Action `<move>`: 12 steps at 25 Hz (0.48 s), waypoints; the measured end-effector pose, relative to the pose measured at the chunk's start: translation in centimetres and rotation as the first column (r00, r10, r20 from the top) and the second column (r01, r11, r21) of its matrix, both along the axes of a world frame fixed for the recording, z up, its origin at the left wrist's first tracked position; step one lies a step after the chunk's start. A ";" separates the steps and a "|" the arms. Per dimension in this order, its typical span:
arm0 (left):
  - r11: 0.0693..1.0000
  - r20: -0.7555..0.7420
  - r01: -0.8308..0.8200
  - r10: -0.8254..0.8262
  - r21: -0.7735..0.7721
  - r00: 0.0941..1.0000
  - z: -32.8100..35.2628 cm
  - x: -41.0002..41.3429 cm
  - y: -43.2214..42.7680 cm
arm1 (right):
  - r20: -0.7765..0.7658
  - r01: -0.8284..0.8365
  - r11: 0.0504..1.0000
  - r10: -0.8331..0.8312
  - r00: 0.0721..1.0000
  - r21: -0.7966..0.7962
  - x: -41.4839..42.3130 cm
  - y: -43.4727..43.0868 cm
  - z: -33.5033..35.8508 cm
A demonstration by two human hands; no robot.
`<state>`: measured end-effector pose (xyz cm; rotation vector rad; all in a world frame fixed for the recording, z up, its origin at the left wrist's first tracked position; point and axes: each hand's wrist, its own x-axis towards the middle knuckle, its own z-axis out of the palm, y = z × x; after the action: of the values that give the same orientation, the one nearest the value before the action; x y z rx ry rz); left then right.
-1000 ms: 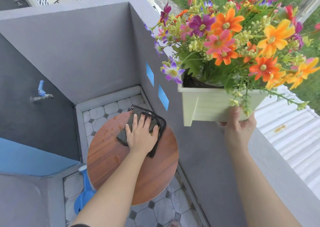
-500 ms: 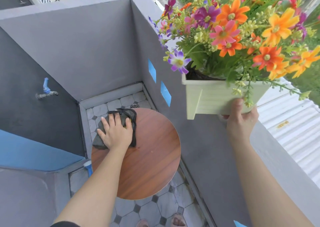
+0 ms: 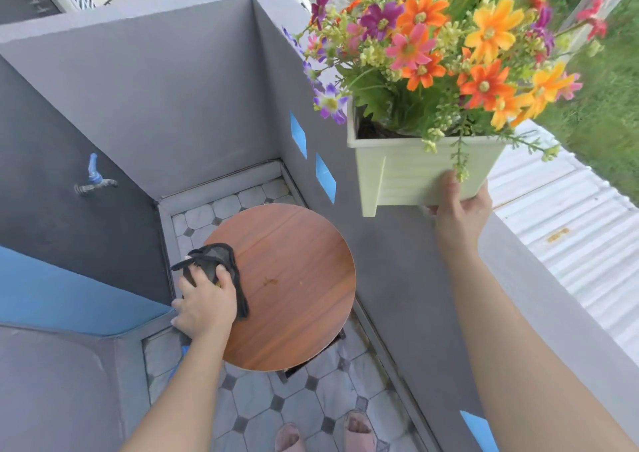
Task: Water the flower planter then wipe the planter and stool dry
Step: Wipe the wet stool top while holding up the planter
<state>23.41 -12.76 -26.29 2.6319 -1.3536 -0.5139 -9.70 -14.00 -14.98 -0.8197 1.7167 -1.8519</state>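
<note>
The right hand [image 3: 458, 206] cups the rigid, likely top-heavy planter [image 3: 415, 175] from beneath, while the left hand [image 3: 204, 303] bunches the limp cloth [image 3: 216, 261] at the stool [image 3: 294, 278] top's left edge.

Left hand [image 3: 204, 304], palm down with fingers curled, grips a cloth [image 3: 221, 265] at the left edge of the stool [image 3: 294, 285]. Right hand [image 3: 461, 209], raised up and right of the stool, grips the planter [image 3: 408, 175] from below, thumb on its front.
</note>
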 end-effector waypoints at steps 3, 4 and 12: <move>0.996 -0.090 -0.069 0.063 -0.057 0.994 0.1 1.8 1.8 | -0.022 -0.001 1.000 0.000 1.000 -0.004 -0.1 0.0 -0.1; 0.996 -0.098 -0.081 0.076 -0.048 0.992 0.2 2.4 2.2 | -0.023 -0.002 1.000 0.001 1.000 -0.007 -0.1 0.0 0.0; 0.968 -0.181 -0.120 0.080 -0.221 0.980 7.5 3.4 1.0 | -0.072 -0.025 1.000 0.024 0.997 -0.007 -0.1 0.1 0.0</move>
<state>26.83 -11.80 -18.79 2.3938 -1.1471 -0.5196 -9.80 -13.90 -14.97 -0.9170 1.7362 -1.8346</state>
